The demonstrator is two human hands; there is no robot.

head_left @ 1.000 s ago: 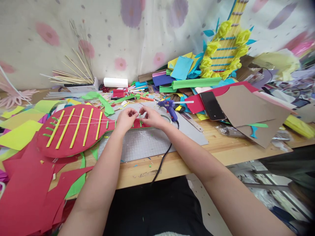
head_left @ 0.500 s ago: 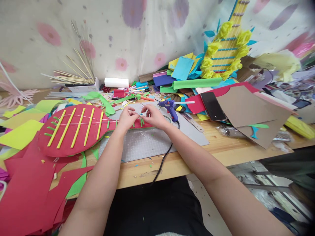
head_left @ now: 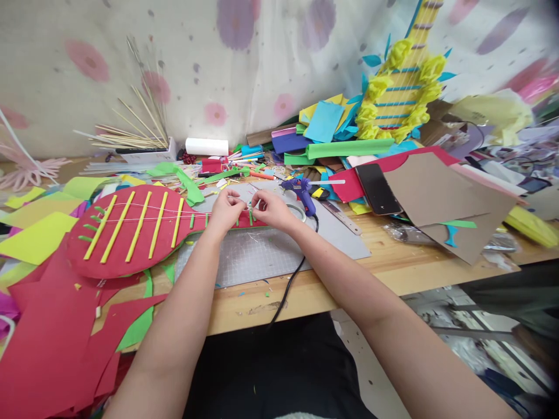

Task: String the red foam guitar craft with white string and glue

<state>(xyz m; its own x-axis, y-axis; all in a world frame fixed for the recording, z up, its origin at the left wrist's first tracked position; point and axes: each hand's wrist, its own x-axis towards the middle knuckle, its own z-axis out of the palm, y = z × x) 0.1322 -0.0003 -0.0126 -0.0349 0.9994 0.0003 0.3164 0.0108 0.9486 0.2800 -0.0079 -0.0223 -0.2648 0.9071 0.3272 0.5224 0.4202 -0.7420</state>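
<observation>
A red, lute-shaped craft [head_left: 140, 256] with yellow strips and green pegs lies across the table, its neck pointing right. White string [head_left: 140, 206] runs from the body along the neck. Over the neck, my left hand [head_left: 226, 210] is closed, thumb and fingers pinching the string. Just to its right, my right hand [head_left: 271, 208] pinches at the string too, beside a small green strip [head_left: 251, 219] on the neck. The fingertips are close together, and the exact spot they grip is partly hidden. Under the neck is a grey cutting mat [head_left: 244, 262].
A purple glue gun [head_left: 301, 191] lies right of my right hand, its black cord [head_left: 290, 285] hanging over the table edge. Nearby are a tape roll [head_left: 299, 212], a metal ruler [head_left: 341, 217] and a phone [head_left: 378, 188]. Red foam sheets [head_left: 48, 331] cover the left side.
My right hand has shifted slightly, its fingers curling in closer over the string. The left hand has barely moved, and the craft stays in place.
</observation>
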